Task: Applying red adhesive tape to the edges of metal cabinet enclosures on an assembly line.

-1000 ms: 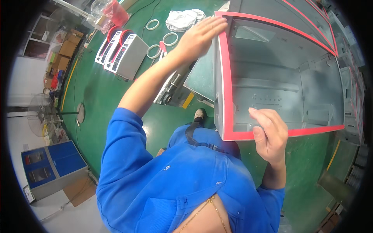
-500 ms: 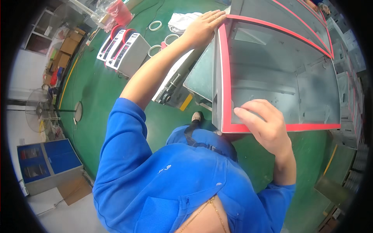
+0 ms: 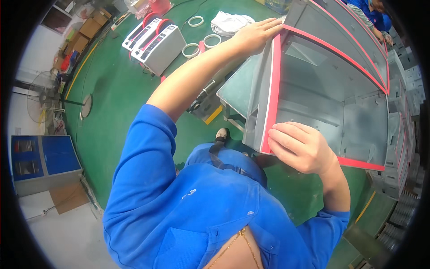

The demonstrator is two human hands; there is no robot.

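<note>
A grey metal box with an open front stands on my right, its rim lined with red tape. My left hand lies with outstretched fingers over the far left corner of the rim, fingertips on the end of the tape. At the near left corner, my right hand has its fingers bent and held together over the tape. Its thumb is mostly hidden. Beyond this box stands another grey box with red-lined edges.
A grey table stands left of the box. White tape dispensers, tape rolls and a white cloth lie further left. Another person's hand shows at the far right. Stacked grey boxes line the right side.
My right hand has come down from above the box's near edge onto its near left corner. My left hand stays at the far corner. The view has shifted, and another person shows more at far right.
</note>
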